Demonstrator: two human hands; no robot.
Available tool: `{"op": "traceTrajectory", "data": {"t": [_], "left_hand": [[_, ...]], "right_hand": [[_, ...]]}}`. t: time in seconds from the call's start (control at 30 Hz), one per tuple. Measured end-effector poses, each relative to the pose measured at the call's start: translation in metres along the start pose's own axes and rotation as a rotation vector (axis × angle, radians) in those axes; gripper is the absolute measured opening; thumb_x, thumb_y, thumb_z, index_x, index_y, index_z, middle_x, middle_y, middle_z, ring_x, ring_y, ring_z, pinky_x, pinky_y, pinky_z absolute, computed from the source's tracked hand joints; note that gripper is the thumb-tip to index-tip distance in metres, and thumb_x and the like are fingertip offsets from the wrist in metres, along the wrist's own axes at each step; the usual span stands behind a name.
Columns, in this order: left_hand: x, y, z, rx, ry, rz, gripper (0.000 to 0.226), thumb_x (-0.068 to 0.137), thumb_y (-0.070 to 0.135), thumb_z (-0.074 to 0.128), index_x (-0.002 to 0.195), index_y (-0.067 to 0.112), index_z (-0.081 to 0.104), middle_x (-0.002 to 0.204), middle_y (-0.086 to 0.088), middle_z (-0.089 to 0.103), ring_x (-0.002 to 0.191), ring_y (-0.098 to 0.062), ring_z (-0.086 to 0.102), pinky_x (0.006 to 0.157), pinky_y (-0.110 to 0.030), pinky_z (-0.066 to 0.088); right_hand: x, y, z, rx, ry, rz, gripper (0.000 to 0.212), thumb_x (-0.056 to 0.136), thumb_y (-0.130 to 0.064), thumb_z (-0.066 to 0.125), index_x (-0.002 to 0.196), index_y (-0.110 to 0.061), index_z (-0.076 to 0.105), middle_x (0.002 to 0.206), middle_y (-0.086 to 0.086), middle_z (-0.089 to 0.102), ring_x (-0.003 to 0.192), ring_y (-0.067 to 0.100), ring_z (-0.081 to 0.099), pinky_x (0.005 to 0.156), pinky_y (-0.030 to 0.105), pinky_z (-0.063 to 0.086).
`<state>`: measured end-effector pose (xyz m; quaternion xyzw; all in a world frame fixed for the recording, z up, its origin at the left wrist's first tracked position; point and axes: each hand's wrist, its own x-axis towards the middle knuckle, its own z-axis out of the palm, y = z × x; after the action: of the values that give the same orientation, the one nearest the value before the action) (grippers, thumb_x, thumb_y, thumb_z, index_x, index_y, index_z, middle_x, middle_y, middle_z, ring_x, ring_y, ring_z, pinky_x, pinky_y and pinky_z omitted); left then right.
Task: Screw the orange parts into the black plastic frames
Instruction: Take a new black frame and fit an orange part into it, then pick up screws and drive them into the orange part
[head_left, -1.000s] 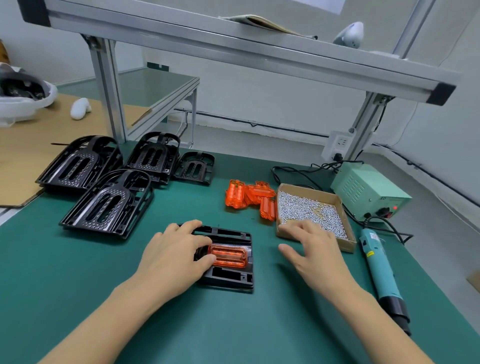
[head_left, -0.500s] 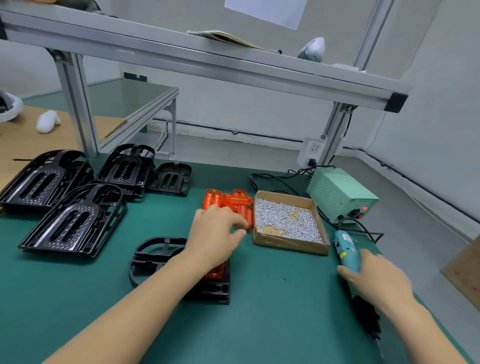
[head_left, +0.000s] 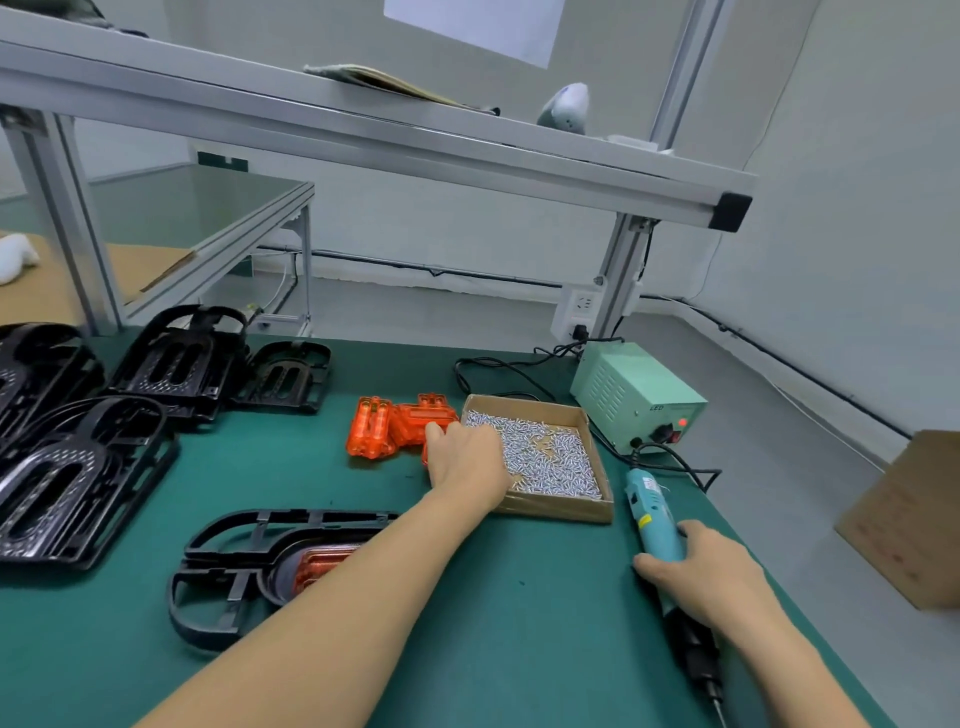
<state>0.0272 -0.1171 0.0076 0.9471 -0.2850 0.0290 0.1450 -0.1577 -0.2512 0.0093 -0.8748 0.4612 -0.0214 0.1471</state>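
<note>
The left hand (head_left: 467, 457) reached into the cardboard screw box (head_left: 550, 512), its finger positions hidden. Right of the box, the right hand (head_left: 696, 571) gripped the teal electric screwdriver (head_left: 655, 519). Left of it lay a black plastic frame (head_left: 249, 561) holding an orange part (head_left: 322, 564).

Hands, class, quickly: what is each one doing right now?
Left hand: reaching into the cardboard box of screws; fingers hidden, so its grip cannot be told.
Right hand: curled round the teal electric screwdriver, holding it.
</note>
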Motion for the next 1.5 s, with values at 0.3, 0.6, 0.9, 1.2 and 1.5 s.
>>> {"op": "traceTrajectory", "data": {"t": [0.3, 0.6, 0.9, 1.2, 1.5], "left_hand": [[0.008, 0.010, 0.003, 0.008, -0.055, -0.013, 0.030, 0.085, 0.019, 0.062, 0.059, 0.020, 0.049, 0.062, 0.006, 0.055, 0.076, -0.017, 0.056, 0.077, -0.035, 0.021], [0.011, -0.014, -0.006, -0.213, -0.056, -0.033, 0.011, 0.081, 0.022, 0.071, 0.075, 0.030, 0.073, 0.090, 0.013, 0.069, 0.097, -0.014, 0.051, 0.081, -0.034, 0.021], [0.012, 0.003, 0.003, -0.009, -0.104, 0.011, 0.010, 0.085, 0.021, 0.065, 0.087, 0.024, 0.074, 0.087, 0.007, 0.071, 0.093, -0.017, 0.056, 0.090, -0.036, 0.028], [0.015, 0.006, -0.006, 0.155, -0.175, 0.233, 0.009, 0.091, 0.020, 0.057, 0.085, 0.020, 0.064, 0.094, 0.001, 0.069, 0.097, -0.023, 0.057, 0.096, -0.041, 0.022], [0.024, 0.006, -0.012, 0.231, -0.281, 0.355, 0.033, 0.092, 0.014, 0.052, 0.061, 0.019, 0.043, 0.069, 0.002, 0.054, 0.080, -0.021, 0.053, 0.108, -0.047, 0.015]], "right_hand": [[-0.006, 0.007, -0.021, 0.317, 0.058, -0.064, 0.023, 0.080, -0.040, 0.067, 0.093, -0.022, 0.061, 0.075, 0.000, 0.065, 0.069, 0.016, 0.061, 0.055, 0.028, 0.042], [-0.016, -0.014, -0.027, 1.441, -0.335, -0.125, 0.048, 0.060, -0.009, 0.070, 0.108, -0.010, 0.061, 0.062, 0.001, 0.051, 0.049, 0.010, 0.047, 0.041, 0.020, 0.043], [-0.025, -0.055, -0.024, 1.940, -0.465, -0.231, 0.033, 0.072, -0.007, 0.059, 0.103, -0.016, 0.056, 0.062, 0.000, 0.045, 0.046, 0.009, 0.041, 0.042, 0.021, 0.042], [-0.028, -0.060, -0.021, 1.929, -0.457, -0.232, 0.030, 0.072, -0.007, 0.058, 0.102, -0.010, 0.059, 0.061, -0.001, 0.043, 0.045, 0.008, 0.039, 0.041, 0.021, 0.041], [-0.029, -0.066, -0.023, 1.943, -0.398, -0.234, 0.034, 0.067, -0.007, 0.062, 0.101, -0.009, 0.059, 0.061, -0.001, 0.042, 0.045, 0.008, 0.039, 0.041, 0.021, 0.041]]}}
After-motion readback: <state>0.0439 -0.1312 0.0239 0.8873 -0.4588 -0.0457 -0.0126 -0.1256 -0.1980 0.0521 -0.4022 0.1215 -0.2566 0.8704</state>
